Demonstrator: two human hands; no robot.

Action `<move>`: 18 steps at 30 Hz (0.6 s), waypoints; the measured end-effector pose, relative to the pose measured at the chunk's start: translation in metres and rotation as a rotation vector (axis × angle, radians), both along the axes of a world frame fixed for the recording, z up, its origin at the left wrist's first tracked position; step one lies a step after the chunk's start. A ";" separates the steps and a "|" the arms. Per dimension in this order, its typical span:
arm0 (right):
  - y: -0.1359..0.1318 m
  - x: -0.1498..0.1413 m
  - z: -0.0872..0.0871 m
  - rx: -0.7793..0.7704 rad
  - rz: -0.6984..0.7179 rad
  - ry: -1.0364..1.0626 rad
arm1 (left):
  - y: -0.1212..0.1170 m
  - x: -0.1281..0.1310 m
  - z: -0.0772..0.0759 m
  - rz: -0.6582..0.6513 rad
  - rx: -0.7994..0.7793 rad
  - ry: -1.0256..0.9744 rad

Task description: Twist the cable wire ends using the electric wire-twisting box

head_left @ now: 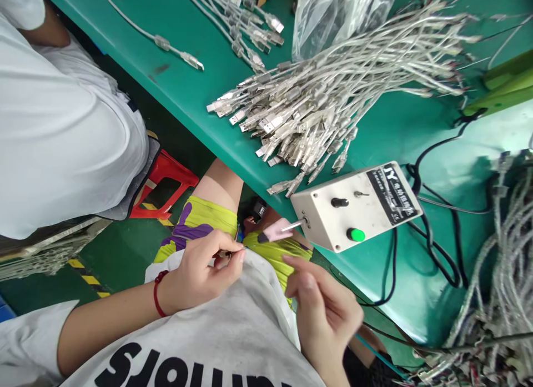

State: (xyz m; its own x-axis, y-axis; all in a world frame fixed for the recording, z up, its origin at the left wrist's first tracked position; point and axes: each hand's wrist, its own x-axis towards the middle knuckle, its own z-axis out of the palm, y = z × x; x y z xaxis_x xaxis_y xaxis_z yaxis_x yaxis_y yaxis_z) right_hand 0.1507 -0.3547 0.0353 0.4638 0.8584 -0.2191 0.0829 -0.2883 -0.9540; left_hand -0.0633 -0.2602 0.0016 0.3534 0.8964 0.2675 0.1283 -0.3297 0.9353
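My left hand [204,270], with a red cord bracelet at the wrist, is closed in a pinch over my lap. A thin wire end pokes out at its fingertips; a small dark and pale piece lies partly hidden under the curled fingers. To the right, my right hand [322,303] has its index finger stretched out and its thumb apart from it, and nothing shows between them. Just above both hands, a metal shaft with a pinkish, dark-tipped end [275,230] sticks out of a beige control box [356,204] with a black knob and a green button.
A large pile of clear-grey USB cables [325,104] covers the green table [166,87]. A smaller cable bunch [245,26] and a clear plastic bag [341,15] lie behind. More cables [495,276] sit right, near black cords. A person in white [62,131] sits left by a red stool [164,181].
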 end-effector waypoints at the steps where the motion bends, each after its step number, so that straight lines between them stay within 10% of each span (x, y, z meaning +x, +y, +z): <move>1: 0.005 -0.009 0.000 -0.011 0.038 0.030 | 0.000 0.000 0.003 -0.012 0.042 0.001; 10: 0.025 -0.034 -0.004 -0.084 0.209 0.674 | 0.002 0.006 0.020 -0.119 0.316 0.026; 18: 0.035 -0.041 0.000 -0.099 0.152 0.807 | -0.001 0.002 0.017 -0.157 0.380 0.086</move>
State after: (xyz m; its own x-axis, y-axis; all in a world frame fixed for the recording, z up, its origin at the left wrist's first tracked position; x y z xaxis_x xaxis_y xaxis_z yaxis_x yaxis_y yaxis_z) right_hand 0.1100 -0.3201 0.0355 0.0119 0.8581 -0.5133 -0.5721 -0.4152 -0.7074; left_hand -0.0612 -0.2610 0.0188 0.5135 0.6732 0.5320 0.1213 -0.6708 0.7317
